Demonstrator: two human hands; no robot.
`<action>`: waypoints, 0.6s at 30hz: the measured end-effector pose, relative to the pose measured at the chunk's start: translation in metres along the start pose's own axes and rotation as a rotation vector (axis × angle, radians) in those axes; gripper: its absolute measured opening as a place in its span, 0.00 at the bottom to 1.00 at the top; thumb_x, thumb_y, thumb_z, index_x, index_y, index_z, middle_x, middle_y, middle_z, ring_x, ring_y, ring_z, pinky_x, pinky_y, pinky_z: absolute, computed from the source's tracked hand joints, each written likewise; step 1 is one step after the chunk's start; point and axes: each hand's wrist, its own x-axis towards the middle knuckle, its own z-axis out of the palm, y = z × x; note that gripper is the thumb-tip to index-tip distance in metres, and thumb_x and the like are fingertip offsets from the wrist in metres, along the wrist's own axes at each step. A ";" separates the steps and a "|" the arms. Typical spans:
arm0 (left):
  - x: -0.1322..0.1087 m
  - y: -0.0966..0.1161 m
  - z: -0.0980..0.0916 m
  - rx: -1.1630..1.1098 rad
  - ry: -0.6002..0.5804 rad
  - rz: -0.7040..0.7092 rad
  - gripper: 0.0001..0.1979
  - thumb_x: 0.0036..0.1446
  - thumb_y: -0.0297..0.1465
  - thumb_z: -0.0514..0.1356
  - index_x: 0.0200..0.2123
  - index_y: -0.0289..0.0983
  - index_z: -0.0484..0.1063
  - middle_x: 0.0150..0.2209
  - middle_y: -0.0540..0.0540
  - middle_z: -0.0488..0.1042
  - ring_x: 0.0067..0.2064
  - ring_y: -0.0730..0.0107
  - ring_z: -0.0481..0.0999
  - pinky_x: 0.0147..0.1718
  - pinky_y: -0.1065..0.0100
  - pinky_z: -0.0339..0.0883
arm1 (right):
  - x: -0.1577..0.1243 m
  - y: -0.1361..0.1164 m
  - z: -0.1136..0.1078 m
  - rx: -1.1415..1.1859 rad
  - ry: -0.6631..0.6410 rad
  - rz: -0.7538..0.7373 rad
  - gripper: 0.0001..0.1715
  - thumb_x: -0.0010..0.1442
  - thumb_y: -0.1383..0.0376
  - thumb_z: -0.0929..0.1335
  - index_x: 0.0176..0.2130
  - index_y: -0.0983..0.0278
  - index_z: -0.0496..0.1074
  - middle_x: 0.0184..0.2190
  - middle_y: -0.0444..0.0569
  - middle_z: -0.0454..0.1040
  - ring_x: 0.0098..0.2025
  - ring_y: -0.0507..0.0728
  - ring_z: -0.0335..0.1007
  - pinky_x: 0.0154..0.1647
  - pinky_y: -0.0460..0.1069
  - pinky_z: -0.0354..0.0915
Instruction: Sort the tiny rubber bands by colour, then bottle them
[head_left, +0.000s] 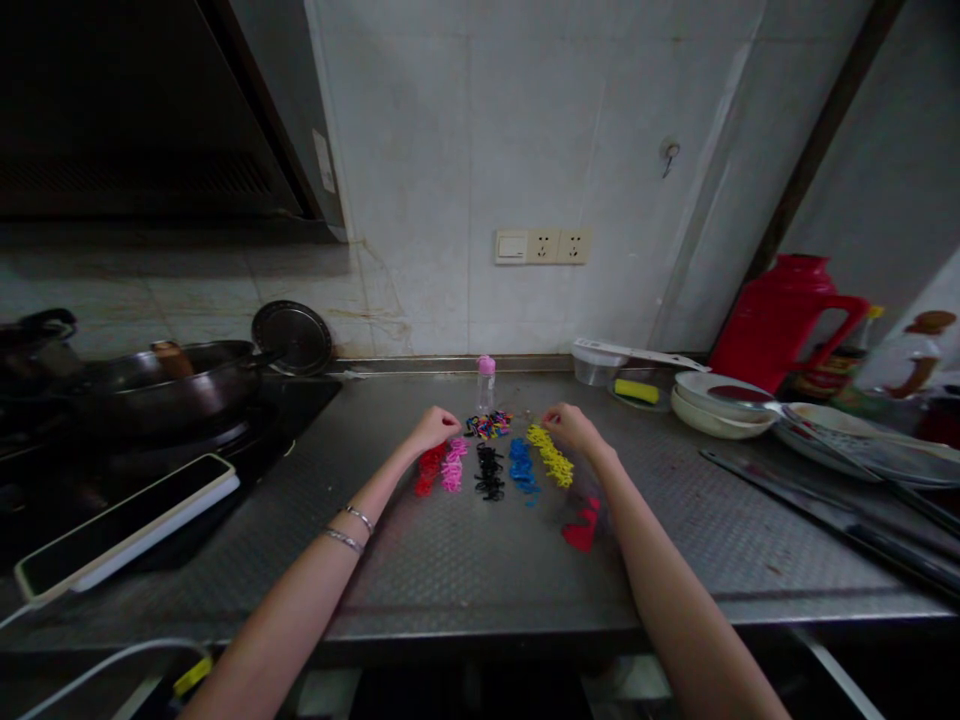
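My left hand (435,428) is closed in a pinch above the red pile (429,470) of small rubber bands. Anything between its fingertips is too small to make out. My right hand (568,425), also pinched, is beside the top of the yellow pile (551,457); its fingertips hide whatever they may hold. Between the hands lies a mixed multicoloured heap (489,425) of bands. Pink bands (454,465), black bands (490,472) and blue bands (523,470) form separate strips in front of it. Behind stands a small clear bottle (486,385) with a pink cap.
A clear bag with red print (583,525) lies by my right forearm. To the left are a phone (127,525) and a wok (180,385) on the stove. Bowls (720,415), a yellow sponge (636,391) and a red thermos (780,320) stand at the right.
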 end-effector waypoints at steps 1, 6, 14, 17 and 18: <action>0.000 0.000 0.001 0.009 -0.001 0.003 0.13 0.44 0.30 0.54 0.28 0.29 0.77 0.25 0.45 0.76 0.29 0.70 0.71 0.30 0.72 0.62 | -0.001 0.002 0.000 0.003 -0.008 -0.002 0.11 0.50 0.66 0.65 0.31 0.65 0.77 0.29 0.51 0.77 0.32 0.53 0.71 0.31 0.42 0.61; 0.002 0.002 0.005 0.065 -0.019 0.032 0.13 0.44 0.29 0.54 0.29 0.30 0.78 0.25 0.44 0.76 0.28 0.70 0.71 0.29 0.72 0.61 | -0.001 0.003 0.002 0.015 -0.024 -0.013 0.13 0.50 0.66 0.65 0.34 0.64 0.77 0.31 0.51 0.77 0.33 0.54 0.72 0.32 0.43 0.62; 0.018 0.003 0.005 0.181 -0.100 0.062 0.13 0.45 0.29 0.55 0.31 0.31 0.78 0.29 0.44 0.77 0.29 0.71 0.72 0.31 0.73 0.61 | 0.005 -0.011 -0.012 -0.013 -0.009 -0.039 0.15 0.52 0.67 0.63 0.37 0.64 0.77 0.34 0.52 0.77 0.35 0.54 0.72 0.34 0.43 0.62; 0.021 0.006 0.002 0.213 -0.153 0.075 0.13 0.45 0.30 0.56 0.32 0.32 0.78 0.30 0.44 0.78 0.30 0.71 0.72 0.30 0.74 0.61 | 0.009 -0.024 -0.022 -0.027 -0.020 -0.087 0.15 0.52 0.67 0.63 0.37 0.64 0.77 0.35 0.51 0.77 0.36 0.54 0.71 0.34 0.43 0.61; 0.021 0.008 0.001 0.227 -0.176 0.085 0.13 0.45 0.30 0.57 0.32 0.32 0.78 0.30 0.44 0.78 0.30 0.70 0.73 0.30 0.74 0.61 | 0.011 -0.028 -0.024 -0.035 -0.029 -0.104 0.15 0.52 0.68 0.63 0.37 0.63 0.77 0.35 0.51 0.77 0.36 0.54 0.71 0.34 0.43 0.61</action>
